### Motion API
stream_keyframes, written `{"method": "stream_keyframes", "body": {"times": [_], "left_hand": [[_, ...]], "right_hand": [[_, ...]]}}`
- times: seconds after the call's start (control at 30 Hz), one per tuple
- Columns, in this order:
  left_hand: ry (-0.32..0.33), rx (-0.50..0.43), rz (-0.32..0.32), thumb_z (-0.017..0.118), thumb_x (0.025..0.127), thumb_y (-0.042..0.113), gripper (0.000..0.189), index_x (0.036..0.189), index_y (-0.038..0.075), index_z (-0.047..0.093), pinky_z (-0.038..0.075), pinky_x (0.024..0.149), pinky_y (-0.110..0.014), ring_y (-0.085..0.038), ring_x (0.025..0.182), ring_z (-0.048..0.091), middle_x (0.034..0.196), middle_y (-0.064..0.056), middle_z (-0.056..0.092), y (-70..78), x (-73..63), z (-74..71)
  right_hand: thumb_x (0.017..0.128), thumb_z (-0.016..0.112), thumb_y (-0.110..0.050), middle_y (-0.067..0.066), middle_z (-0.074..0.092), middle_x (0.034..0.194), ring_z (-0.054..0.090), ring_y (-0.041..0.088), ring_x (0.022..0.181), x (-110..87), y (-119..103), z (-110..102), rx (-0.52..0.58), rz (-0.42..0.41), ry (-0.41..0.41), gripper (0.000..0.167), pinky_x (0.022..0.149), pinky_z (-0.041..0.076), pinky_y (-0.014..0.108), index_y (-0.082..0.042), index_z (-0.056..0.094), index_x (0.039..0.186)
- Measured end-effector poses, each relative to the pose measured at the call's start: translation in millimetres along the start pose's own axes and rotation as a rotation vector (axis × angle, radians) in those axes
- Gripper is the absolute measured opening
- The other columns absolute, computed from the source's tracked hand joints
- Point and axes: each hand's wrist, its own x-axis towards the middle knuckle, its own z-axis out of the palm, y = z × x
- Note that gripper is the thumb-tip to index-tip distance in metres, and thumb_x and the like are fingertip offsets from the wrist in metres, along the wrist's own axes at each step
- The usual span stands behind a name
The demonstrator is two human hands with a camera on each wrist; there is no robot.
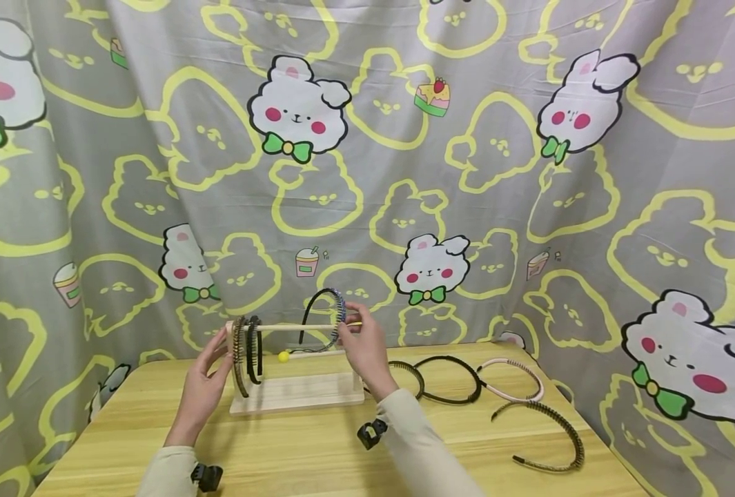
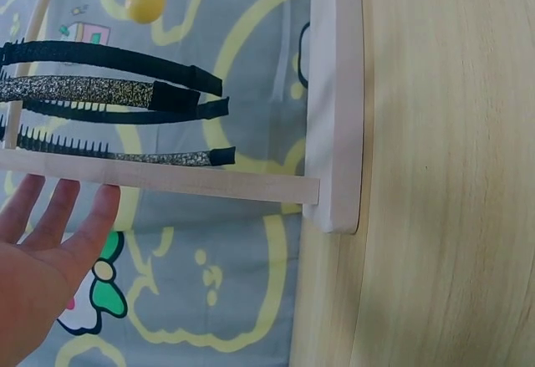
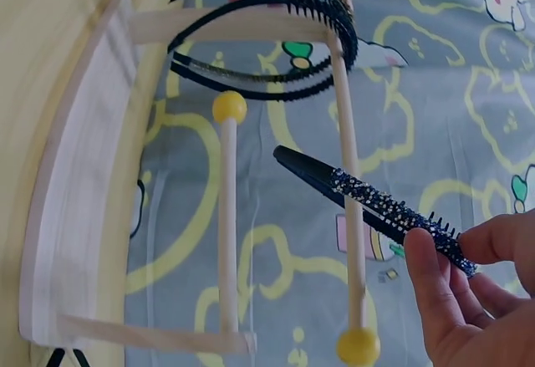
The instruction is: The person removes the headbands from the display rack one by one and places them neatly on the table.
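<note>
My right hand [image 1: 367, 352] pinches a glittery dark headband [image 3: 376, 200] with small teeth between thumb and fingers. The headband is around the upper rod [image 3: 348, 124] of a pale wooden rack [image 1: 299, 393], close to that rod's yellow ball end [image 3: 359, 346]. At the rack's other end, the fingers of my left hand [image 2: 42, 275] lie fairly straight against the outer side of the upright [image 2: 209, 183]. Black headbands [image 1: 253, 348] and gold-flecked ones hang on the upper rod beside that upright.
Right of the rack, a black headband [image 1: 451, 400], a pink one [image 1: 510, 364] and a gold-brown one [image 1: 575, 442] lie on the wooden table [image 1: 317, 455]. A lower rod ends in a yellow ball [image 1: 283, 357]. Behind the table hangs a patterned grey curtain [image 1: 367, 172].
</note>
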Motion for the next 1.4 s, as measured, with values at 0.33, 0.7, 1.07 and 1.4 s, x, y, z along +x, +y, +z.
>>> {"method": "stream_keyframes", "body": {"times": [0.33, 0.7, 1.07, 1.4], "left_hand": [[0.005, -0.009, 0.009, 0.050, 0.110, 0.024, 0.058, 0.164, 0.023, 0.027, 0.041, 0.088, 0.000, -0.020, 0.137, 0.043, 0.162, -0.016, 0.035, -0.8, -0.5, 0.3], [0.004, -0.024, 0.021, 0.050, 0.110, 0.024, 0.058, 0.164, 0.023, 0.028, 0.040, 0.089, 0.001, 0.014, 0.123, 0.037, 0.162, -0.017, 0.035, -1.5, -1.3, 1.0], [0.000, -0.016, 0.008, 0.050, 0.110, 0.024, 0.059, 0.164, 0.023, 0.027, 0.039, 0.089, 0.001, 0.000, 0.131, 0.041, 0.163, -0.017, 0.034, -0.7, -1.0, 0.5], [-0.004, 0.006, -0.006, 0.049, 0.110, 0.028, 0.058, 0.164, 0.028, 0.027, 0.041, 0.091, -0.002, -0.016, 0.138, 0.042, 0.162, -0.016, 0.036, -2.8, -0.5, -0.4]], "right_hand": [[0.097, 0.062, -0.003, 0.013, 0.064, 0.109, 0.068, 0.023, 0.093, 0.5, 7, -29, 0.014, 0.051, 0.049, 0.043, 0.079, 0.064, 0.040, -0.008, 0.059, 0.139], [0.100, 0.062, -0.006, 0.014, 0.064, 0.113, 0.069, 0.023, 0.093, -2.1, 16, -54, 0.007, 0.099, 0.089, 0.042, 0.082, 0.064, 0.041, -0.010, 0.057, 0.142], [0.101, 0.060, -0.003, 0.016, 0.060, 0.114, 0.068, 0.024, 0.093, -5.2, 26, -80, 0.058, 0.132, 0.135, 0.043, 0.077, 0.063, 0.028, -0.007, 0.054, 0.143], [0.101, 0.059, -0.001, 0.019, 0.058, 0.119, 0.067, 0.022, 0.094, -9.5, 34, -108, 0.081, 0.181, 0.177, 0.045, 0.081, 0.063, 0.029, -0.005, 0.051, 0.145]]}}
